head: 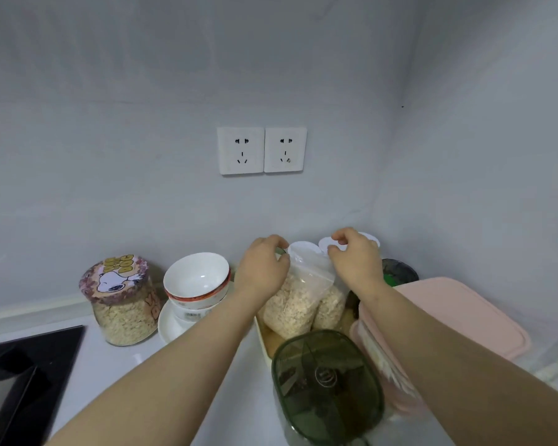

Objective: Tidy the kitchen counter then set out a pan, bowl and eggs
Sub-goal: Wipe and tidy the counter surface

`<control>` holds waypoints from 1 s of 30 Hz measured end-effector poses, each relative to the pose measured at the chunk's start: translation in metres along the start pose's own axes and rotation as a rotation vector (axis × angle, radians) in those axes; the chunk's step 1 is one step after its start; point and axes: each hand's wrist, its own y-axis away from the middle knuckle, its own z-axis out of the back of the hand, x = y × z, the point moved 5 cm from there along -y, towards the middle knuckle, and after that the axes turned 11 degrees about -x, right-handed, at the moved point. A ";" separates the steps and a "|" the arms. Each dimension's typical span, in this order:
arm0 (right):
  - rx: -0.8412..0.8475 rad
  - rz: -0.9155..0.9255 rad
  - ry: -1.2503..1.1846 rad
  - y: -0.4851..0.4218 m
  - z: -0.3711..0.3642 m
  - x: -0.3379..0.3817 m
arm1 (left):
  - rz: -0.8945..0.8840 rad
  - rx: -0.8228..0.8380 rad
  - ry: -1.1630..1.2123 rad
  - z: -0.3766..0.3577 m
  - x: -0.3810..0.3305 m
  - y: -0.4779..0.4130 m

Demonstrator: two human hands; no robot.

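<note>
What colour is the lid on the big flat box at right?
Pale pink lid, clearest in the head view.

Pale grey walls meet in a corner — twin sockets.

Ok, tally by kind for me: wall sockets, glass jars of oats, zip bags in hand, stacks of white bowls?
Wall sockets: 2
Glass jar of oats: 1
Zip bag of oats, pinched at its top by left hand and right hand: 1
Stack of white bowls: 1
Total: 5
</note>
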 end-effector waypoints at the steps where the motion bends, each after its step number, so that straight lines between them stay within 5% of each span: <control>1: -0.016 0.027 0.021 0.005 0.004 0.008 | 0.027 -0.001 0.035 0.009 0.001 0.004; 13: 0.045 -0.083 -0.180 0.147 0.036 0.072 | 0.178 0.042 0.317 0.114 0.039 0.105; 30: 0.181 -0.305 -0.372 0.390 0.070 0.111 | 0.284 0.103 0.304 0.218 0.088 0.309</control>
